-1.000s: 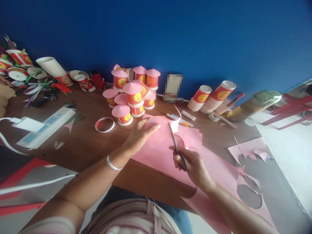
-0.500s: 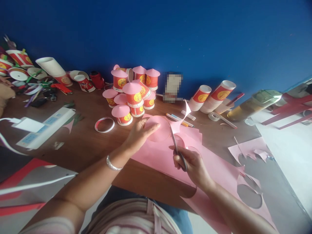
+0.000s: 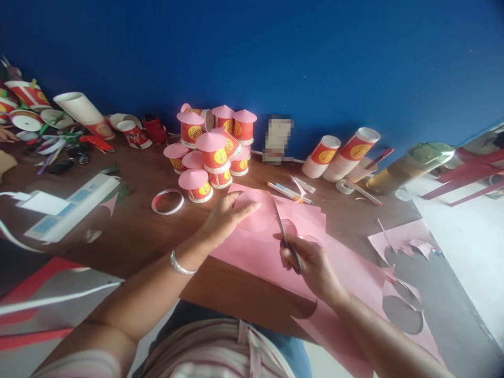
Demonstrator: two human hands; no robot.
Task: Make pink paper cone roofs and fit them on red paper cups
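Observation:
A round pink paper disc is pinched at its left side by my left hand, thumb on top. My right hand grips a pair of scissors, whose blades point up and left along the disc's right edge. A thin curled pink offcut lies just beyond the scissors, right of the disc. Under both hands spreads a large pink sheet. Behind my left hand stands a group of red paper cups with pink cone tops.
Stacked cups, markers, a tape roll and a bottle are at the back right. A white-and-red ring and a power strip lie left. Cut pink scraps rest on the right. Part of another person's hand shows far left.
The offcut strip that stood up beside the disc has dropped lower and farther from it. Both hands hold nearly the same position. A person's hand at the far left has shifted.

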